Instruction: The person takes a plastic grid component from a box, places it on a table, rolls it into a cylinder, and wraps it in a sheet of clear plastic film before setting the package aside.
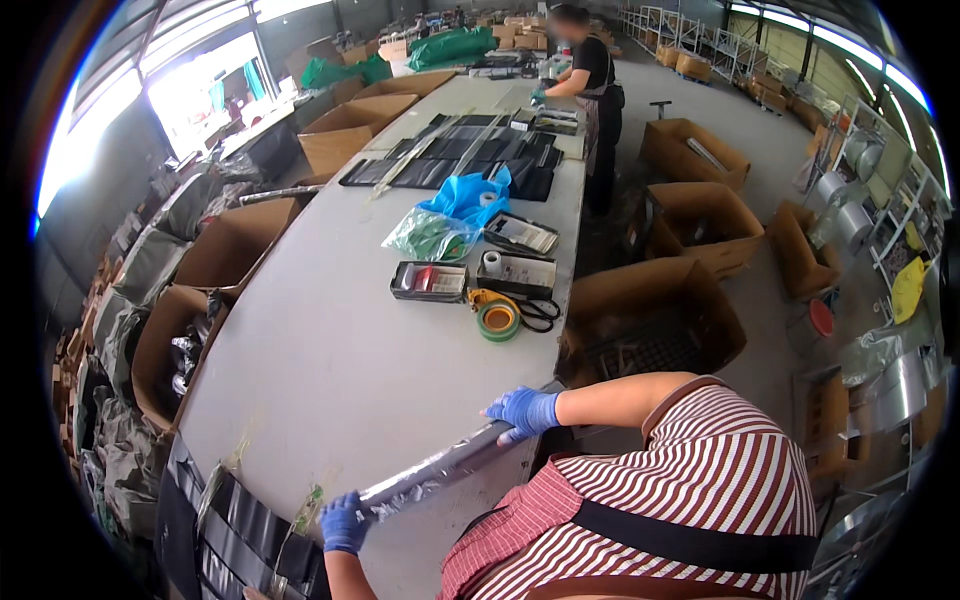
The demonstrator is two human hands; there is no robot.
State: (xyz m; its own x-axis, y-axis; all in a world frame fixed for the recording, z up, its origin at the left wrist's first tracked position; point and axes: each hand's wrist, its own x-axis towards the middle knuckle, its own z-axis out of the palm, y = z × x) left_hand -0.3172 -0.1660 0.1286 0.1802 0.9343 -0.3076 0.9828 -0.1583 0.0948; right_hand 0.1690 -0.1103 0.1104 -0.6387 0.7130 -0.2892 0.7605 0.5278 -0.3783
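A long narrow part in silvery plastic wrap [440, 465] is held at the lower centre of the frame, lying slantwise over the near edge of the grey worktable [330, 340]; the step in hand is judged to be the handling or positioning of this wrapped strip, both ends being gripped. The left hand [343, 523], blue-gloved, is closed round the lower end near the bottom of the frame; the right hand [524, 411], also blue-gloved, is closed over the upper end at the table edge. A firm two-handed hold and level carrying would be called for next, since the strip is long and the wrap looks slippery. The right forearm is reached across the body, elbow bent; the left is raised from the lower edge. Dark flat pieces [240, 545] are stacked at lower left. A green tape roll [498, 320] and small trays [430, 281] are seen mid-table, well apart.
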